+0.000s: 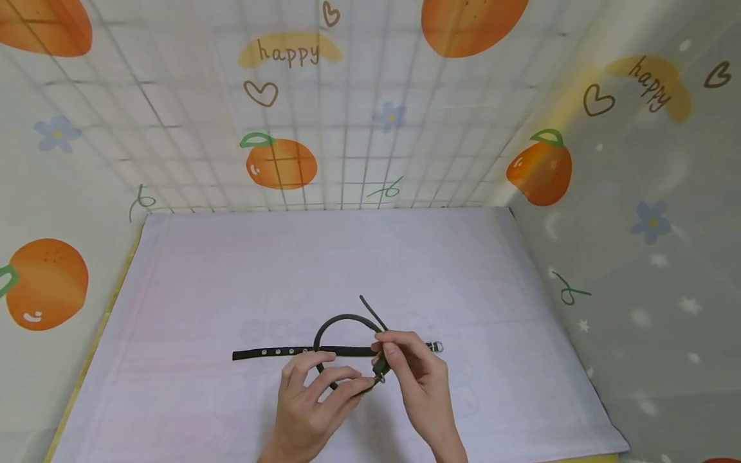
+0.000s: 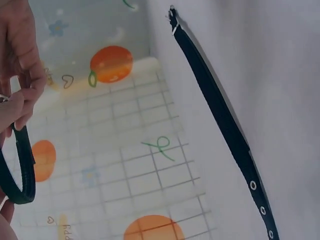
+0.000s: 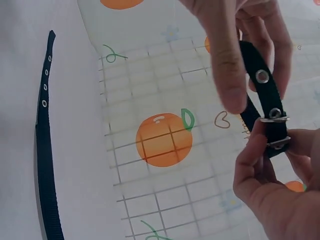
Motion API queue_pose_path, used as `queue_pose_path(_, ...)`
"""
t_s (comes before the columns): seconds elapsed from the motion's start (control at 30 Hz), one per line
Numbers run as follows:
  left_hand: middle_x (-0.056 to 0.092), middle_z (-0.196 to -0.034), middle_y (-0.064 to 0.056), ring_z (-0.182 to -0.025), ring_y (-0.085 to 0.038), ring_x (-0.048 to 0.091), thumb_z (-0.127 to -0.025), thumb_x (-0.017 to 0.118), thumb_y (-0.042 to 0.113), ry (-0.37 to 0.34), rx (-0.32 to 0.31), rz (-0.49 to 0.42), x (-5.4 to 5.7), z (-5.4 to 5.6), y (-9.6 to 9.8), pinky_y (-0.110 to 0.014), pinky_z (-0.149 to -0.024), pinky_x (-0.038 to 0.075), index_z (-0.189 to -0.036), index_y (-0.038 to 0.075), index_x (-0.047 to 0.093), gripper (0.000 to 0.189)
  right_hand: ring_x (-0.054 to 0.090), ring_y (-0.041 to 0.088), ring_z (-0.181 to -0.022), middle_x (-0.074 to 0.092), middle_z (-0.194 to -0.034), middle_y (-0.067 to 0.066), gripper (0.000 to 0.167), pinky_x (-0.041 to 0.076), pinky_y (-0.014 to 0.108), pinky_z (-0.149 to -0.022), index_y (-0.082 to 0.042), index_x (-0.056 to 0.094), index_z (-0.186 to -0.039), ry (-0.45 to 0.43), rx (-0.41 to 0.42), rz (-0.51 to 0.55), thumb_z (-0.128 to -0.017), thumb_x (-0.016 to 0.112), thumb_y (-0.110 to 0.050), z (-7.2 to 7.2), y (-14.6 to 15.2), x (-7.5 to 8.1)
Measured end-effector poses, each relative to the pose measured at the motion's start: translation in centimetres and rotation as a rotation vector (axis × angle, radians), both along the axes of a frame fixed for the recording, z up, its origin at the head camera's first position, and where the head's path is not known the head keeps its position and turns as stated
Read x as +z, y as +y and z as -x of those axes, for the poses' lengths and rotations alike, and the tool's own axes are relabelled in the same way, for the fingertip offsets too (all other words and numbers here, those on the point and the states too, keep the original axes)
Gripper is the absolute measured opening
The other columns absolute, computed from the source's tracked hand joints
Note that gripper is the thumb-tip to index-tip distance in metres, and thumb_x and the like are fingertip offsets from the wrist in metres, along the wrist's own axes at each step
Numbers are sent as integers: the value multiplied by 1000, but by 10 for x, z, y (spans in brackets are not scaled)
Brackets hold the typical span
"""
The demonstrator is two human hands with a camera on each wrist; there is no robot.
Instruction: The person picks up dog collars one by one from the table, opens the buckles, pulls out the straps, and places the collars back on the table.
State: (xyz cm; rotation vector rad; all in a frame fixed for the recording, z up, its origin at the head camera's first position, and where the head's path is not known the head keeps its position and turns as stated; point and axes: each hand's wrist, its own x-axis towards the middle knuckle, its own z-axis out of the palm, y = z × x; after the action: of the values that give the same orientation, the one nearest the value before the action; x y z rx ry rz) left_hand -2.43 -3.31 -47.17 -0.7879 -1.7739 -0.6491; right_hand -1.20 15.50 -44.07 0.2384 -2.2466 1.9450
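Both hands hold a black collar (image 1: 345, 316) bent into a loop, with metal eyelets and a silver buckle (image 3: 275, 120). My right hand (image 1: 425, 379) pinches it at the buckle between thumb and fingers. In the right wrist view, the strap runs through the buckle frame. My left hand (image 1: 315, 399) grips the lower left of the loop, its fingers partly covering the band; its thumb (image 3: 232, 80) lies alongside the strap. A tail end (image 1: 373, 313) sticks up past the right fingers. Beneath the hands, a second black collar (image 1: 347, 351) lies straight on the table.
The flat collar's eyelets (image 2: 253, 185) point left and its buckle (image 1: 435, 346) right. A white cloth (image 1: 231, 270) covers the table. Sheets printed with oranges (image 1: 282, 164) hang over a wire grid at the back and along both sides.
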Motion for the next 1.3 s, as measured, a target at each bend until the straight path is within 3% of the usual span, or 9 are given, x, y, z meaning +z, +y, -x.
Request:
queue_pose_path(0.2, 77, -86, 8, -99, -30, 66, -100, 77, 35, -4, -83, -45, -1, 4, -4, -42, -91, 51, -93, 20, 86, 18, 74, 9, -90, 75, -102, 14, 21, 64, 26, -82, -5, 72, -124, -47, -1, -12, -110, 56, -2, -1, 1, 3)
queue_pose_path(0.33, 79, -91, 1, -100, -33, 66, -97, 75, 39, -132, -170, -153, -4, 3, -5, -40, -95, 53, -99, 13, 85, 27, 71, 11, -86, 74, -98, 5, 23, 61, 25, -79, -11, 74, -125, -38, -4, -96, -112, 56, -6, -2, 2, 5)
queue_pose_path(0.4, 80, -94, -2, -101, -33, 66, -96, 74, 38, -246, -221, -238, -6, 2, -6, -37, -100, 53, -104, 10, 83, 30, 70, 11, -84, 75, -95, 0, 24, 59, 26, -78, -17, 74, -125, -35, 2, -147, -112, 56, -9, -3, 2, 6)
queue_pose_path(0.5, 80, -102, -4, -107, -27, 65, -97, 72, 33, -477, -276, -376, -9, -4, -8, -27, -105, 52, -112, 10, 80, 29, 69, 8, -80, 74, -91, -9, 26, 57, 26, -76, -26, 73, -129, -3, 42, -244, -111, 61, -12, -3, 4, 5)
queue_pose_path(0.67, 75, -113, -3, -112, -9, 65, -98, 71, 5, -867, -387, -597, -5, -14, -14, -18, -100, 53, -121, 8, 74, 22, 60, 1, -77, 60, -81, -16, 36, 51, 21, -72, -31, 69, -135, 84, 118, -355, -102, 76, -19, -5, 4, 1)
queue_pose_path(0.77, 74, -116, 0, -110, -6, 68, -101, 65, -4, -1057, -448, -722, 1, -16, -17, -18, -97, 56, -123, 3, 71, 23, 52, 1, -78, 51, -81, -14, 38, 45, 21, -69, -31, 72, -130, 144, 87, -366, -95, 85, -20, -6, 2, -1)
queue_pose_path(0.87, 73, -118, 5, -109, -6, 68, -108, 59, 3, -1211, -491, -826, 5, -17, -19, -19, -98, 56, -126, -1, 67, 21, 51, 5, -83, 54, -89, -10, 38, 44, 21, -72, -29, 76, -124, 191, 44, -336, -91, 88, -16, -5, 0, -1)
queue_pose_path(1.03, 70, -114, 7, -106, -9, 68, -113, 50, 8, -1316, -558, -869, 5, -16, -19, -23, -102, 55, -130, -7, 60, 24, 63, 8, -92, 72, -107, -4, 36, 51, 20, -85, -23, 77, -120, 222, 57, -243, -90, 86, -4, -3, -2, 1)
queue_pose_path(1.3, 70, -112, 1, -105, -11, 71, -117, 38, 8, -1311, -694, -807, 2, -17, -18, -27, -101, 59, -129, -3, 52, 22, 77, 7, -97, 81, -110, 3, 34, 62, 22, -91, -9, 74, -118, 152, 108, -72, -91, 79, 10, -3, -2, 0)
